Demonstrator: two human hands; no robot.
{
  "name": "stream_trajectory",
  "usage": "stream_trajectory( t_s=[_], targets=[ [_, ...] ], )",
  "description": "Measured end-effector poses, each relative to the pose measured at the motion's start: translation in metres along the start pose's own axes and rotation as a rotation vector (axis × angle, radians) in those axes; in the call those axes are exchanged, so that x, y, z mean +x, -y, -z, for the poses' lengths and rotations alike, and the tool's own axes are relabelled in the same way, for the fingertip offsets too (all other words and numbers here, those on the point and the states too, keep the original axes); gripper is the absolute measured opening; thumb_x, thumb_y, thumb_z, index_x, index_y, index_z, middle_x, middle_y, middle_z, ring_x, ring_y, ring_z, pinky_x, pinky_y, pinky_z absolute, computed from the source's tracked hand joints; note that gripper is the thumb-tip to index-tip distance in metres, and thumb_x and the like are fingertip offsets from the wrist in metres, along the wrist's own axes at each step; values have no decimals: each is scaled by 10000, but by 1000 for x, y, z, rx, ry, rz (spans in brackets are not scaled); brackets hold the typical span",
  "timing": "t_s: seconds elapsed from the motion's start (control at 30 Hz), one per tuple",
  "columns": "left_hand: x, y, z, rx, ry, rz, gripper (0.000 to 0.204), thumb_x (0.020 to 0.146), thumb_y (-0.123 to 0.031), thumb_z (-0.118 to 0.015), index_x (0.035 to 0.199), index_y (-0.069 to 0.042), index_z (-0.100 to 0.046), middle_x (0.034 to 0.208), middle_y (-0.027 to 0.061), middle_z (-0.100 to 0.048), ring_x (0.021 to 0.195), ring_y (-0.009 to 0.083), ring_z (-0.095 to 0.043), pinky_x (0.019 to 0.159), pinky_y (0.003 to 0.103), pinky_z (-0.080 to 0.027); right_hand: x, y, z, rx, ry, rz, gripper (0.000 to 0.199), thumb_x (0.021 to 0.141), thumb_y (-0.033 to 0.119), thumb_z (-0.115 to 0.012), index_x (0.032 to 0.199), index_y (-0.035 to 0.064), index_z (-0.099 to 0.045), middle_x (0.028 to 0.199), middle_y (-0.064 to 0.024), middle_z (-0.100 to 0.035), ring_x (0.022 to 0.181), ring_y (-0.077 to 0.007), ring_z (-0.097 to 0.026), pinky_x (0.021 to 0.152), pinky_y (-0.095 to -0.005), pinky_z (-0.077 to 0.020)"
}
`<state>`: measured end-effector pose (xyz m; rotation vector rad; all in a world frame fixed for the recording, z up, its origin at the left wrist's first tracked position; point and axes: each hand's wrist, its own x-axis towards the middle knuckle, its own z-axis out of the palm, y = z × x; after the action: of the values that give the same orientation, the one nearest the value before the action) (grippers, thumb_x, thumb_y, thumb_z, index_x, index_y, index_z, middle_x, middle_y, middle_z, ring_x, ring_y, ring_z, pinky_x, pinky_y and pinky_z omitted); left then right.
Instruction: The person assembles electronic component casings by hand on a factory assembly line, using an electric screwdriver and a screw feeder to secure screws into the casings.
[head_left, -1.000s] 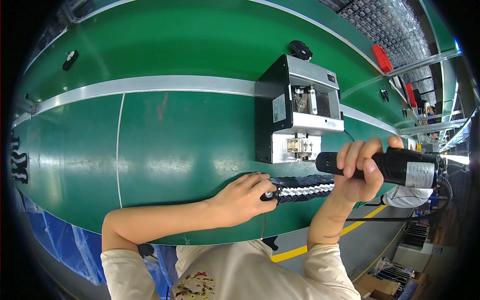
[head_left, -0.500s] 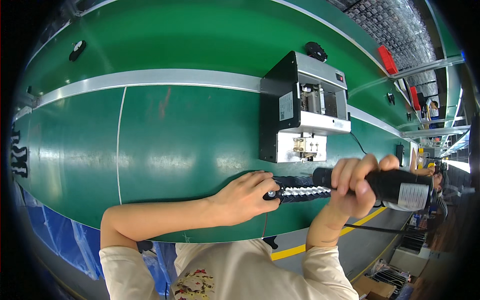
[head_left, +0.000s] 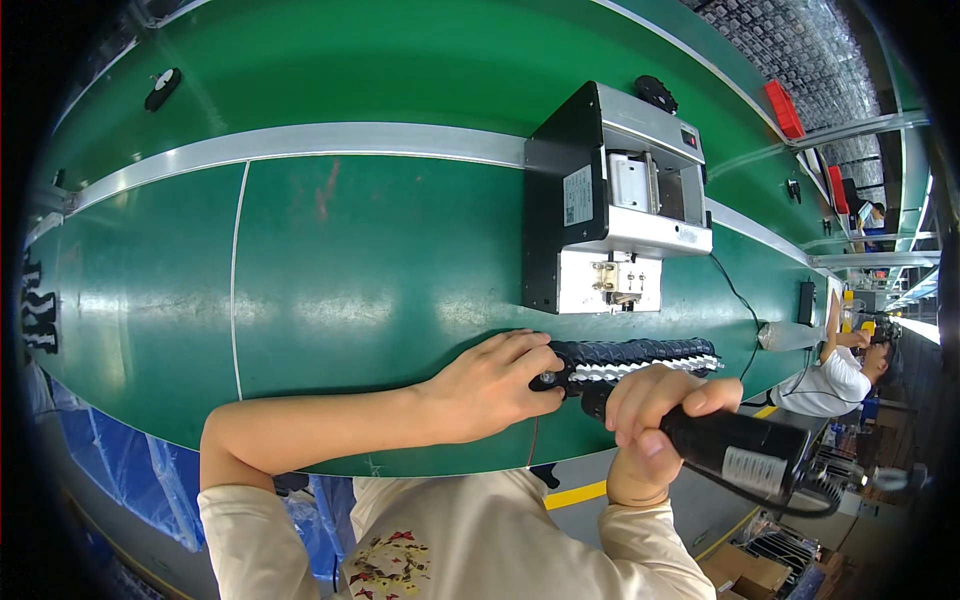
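Left hand [head_left: 490, 388] fingers pinch strip [head_left: 645, 356] end near tabletop [head_left: 380, 330] front edge; right hand [head_left: 652, 420] fingers wrap black tool [head_left: 735, 448]; gap between strip and machine [head_left: 650, 228].

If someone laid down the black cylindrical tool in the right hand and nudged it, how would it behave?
The black cylindrical tool may roll, its body being round. It seems stiff, showing no sag when gripped. Its looped black cable might check any roll.
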<state>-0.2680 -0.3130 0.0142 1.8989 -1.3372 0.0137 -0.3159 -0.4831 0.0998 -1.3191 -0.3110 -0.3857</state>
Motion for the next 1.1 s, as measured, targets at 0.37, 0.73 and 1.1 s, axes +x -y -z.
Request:
stream_trajectory(
  t_s=[0.37,0.73,1.1],
  targets=[
    [1,-4,-1,-20,5,7,282,692,-157,-679,973,-131,-663,1104,88,-499,1137,324,-485,941,422,-448,1,-8,3,-42,275,193,386,640,-85,-614,936,44,-403,596,-67,-533,410,-161,-488,393,-300,-456],
    [10,-9,3,-125,39,80,303,627,-123,-707,922,-85,-651,1235,182,-420,1135,360,-463,951,450,-415,26,14,33,281,174,130,533,782,174,-686,1199,76,-368,657,-56,-543,485,-188,-533,483,-335,-479],
    [4,0,43,-80,82,60,449,592,-123,-678,1038,-132,-622,1159,88,-524,1132,311,-470,904,447,-365,59,1,49,120,-117,249,698,787,310,-712,1283,21,-314,682,-53,-490,461,-139,-486,437,-286,-440]
  ],
)
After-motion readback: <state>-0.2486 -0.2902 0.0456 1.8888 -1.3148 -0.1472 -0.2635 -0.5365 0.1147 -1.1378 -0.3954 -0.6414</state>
